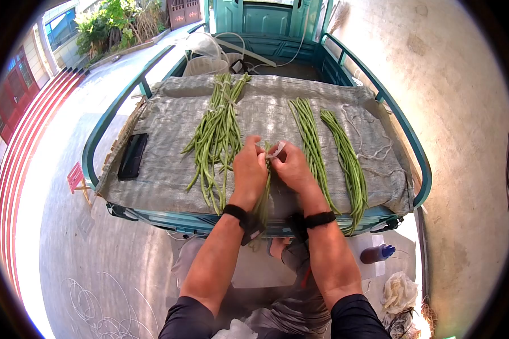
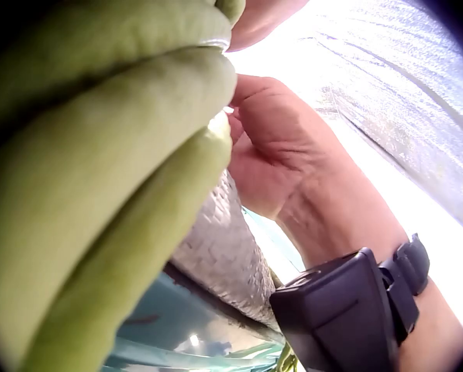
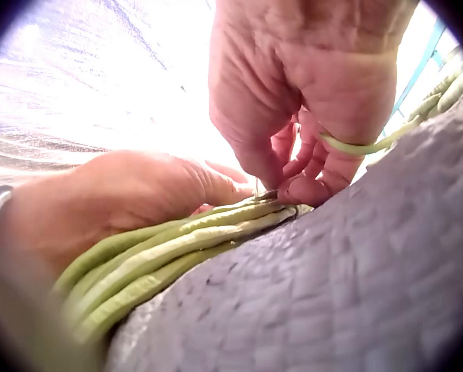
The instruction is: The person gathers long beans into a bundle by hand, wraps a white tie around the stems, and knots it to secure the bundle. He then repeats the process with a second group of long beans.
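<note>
A bunch of long green beans [image 1: 264, 195] lies under my two hands at the front middle of the grey woven cloth. My left hand [image 1: 250, 174] grips this bunch near its upper end; in the right wrist view, the left hand [image 3: 130, 190] lies along the beans [image 3: 169, 256]. Just across from it, my right hand [image 1: 293, 167] pinches a whitish strip [image 1: 276, 149] at the top of the bunch. Close up, the right hand's fingertips [image 3: 305, 190] meet at the bean ends. Beans [image 2: 99, 186] fill much of the left wrist view, with the right hand [image 2: 274, 147] beyond.
Tied beans [image 1: 220, 124] lie to the left, two more bunches [image 1: 310, 135] [image 1: 348, 164] to the right. White strings [image 1: 373, 152] lie at the cloth's right side, a black phone [image 1: 133, 156] at its left. Green rails [image 1: 398, 118] flank the cart bed; a bottle [image 1: 377, 253] stands below.
</note>
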A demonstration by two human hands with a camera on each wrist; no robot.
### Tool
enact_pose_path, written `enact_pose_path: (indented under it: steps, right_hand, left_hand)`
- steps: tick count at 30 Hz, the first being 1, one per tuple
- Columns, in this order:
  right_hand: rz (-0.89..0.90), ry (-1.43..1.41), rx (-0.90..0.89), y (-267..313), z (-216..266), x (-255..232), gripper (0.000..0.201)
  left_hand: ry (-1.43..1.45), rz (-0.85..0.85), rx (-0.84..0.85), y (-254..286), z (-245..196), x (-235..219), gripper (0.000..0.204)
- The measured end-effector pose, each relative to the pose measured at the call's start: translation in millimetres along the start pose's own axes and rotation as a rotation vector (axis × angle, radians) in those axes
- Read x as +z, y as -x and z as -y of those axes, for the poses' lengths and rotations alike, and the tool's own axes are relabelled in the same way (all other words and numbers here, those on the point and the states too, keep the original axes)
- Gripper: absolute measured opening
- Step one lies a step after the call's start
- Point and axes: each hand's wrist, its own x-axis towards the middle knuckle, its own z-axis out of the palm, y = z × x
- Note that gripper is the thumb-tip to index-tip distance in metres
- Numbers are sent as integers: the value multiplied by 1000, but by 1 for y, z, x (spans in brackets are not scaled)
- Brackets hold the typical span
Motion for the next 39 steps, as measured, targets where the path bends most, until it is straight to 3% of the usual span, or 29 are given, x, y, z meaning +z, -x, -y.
enact_pose_path:
  steps: [10, 25, 28, 31, 34, 39]
  right_hand:
    - [43, -125, 87, -1, 4, -7, 11]
    - [14, -229, 56, -1, 18, -6, 8]
    - [20, -147, 76, -2, 21, -9, 9]
    - [1, -192, 36, -3, 17, -5, 11]
    - [28, -224, 111, -2, 19, -7, 13]
    - [59, -331, 120, -2, 18, -5, 13]
  left_hand:
    - [34, 5, -28, 0, 1, 4, 37]
    - [-216, -27, -27, 4, -8, 3, 31]
    - [-166, -53, -107, 3, -3, 5, 28]
    - [-35, -76, -170, 2, 2, 8, 25]
    - [186, -142, -189, -2, 14, 13, 26]
    - [305, -144, -219, -5, 21, 14, 28]
